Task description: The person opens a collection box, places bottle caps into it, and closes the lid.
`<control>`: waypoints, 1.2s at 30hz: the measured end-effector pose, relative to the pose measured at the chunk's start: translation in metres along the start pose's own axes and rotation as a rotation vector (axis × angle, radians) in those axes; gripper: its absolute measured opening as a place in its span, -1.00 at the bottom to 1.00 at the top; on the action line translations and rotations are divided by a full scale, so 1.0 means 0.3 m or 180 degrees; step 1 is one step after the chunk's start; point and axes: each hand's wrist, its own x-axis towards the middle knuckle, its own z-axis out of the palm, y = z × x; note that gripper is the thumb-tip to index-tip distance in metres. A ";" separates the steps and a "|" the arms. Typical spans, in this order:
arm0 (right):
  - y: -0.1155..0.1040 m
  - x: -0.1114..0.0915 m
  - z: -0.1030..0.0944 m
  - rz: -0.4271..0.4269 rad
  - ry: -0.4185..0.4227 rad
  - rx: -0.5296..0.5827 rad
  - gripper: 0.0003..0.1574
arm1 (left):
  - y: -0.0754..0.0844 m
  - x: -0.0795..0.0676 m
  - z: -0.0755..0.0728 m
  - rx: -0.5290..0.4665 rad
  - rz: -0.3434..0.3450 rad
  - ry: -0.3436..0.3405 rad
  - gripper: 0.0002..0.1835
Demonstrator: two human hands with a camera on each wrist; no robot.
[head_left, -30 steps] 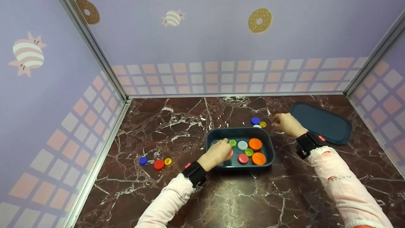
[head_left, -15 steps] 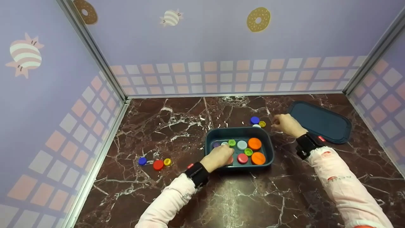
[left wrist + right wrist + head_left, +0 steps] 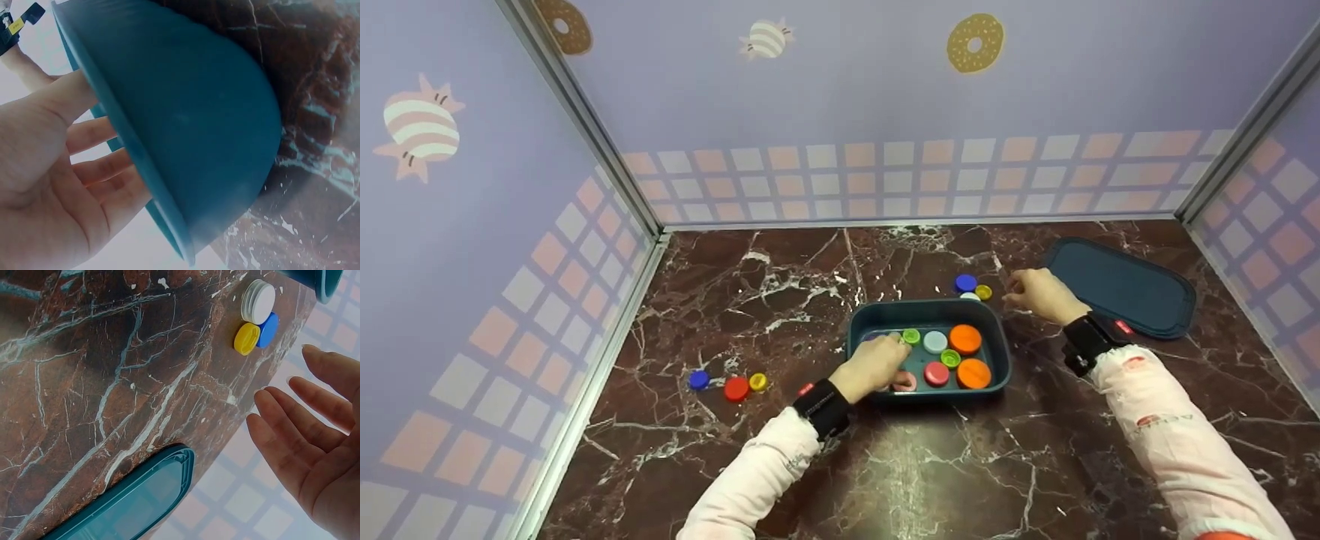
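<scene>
Dark teal, the box [image 3: 926, 315] lay beneath your left hand [image 3: 874, 365], whose parted fingers [image 3: 93, 134] reached inside, presumably because it opened upward; the pink cap [image 3: 910, 383] lay just beside them. Your right hand [image 3: 1040, 295] hung relaxed, unoccupied.

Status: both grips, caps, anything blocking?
Left grip reaching into container, thumb at pale pink cap. Right grip holding nothing. Three caps outside at left, three more behind. Lid off, at right; nothing obvious blocking.

Dark teal box [image 3: 930, 313], orange caps [image 3: 973, 373], white-veined maroon tabletop [image 3: 934, 469], pink and white squares [image 3: 861, 158] on lilac wall [image 3: 870, 90]
</scene>
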 end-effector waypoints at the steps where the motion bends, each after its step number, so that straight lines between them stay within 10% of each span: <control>1: 0.001 0.003 0.001 -0.0012 0.0005 -0.0008 -0.74 | -0.001 -0.001 -0.004 0.0021 -0.0013 -0.0001 -0.59; 36: 0.000 0.111 0.110 0.0161 -0.0131 -0.0148 -0.54 | -0.179 -0.173 -0.076 -0.0213 -0.0491 0.1002 -0.68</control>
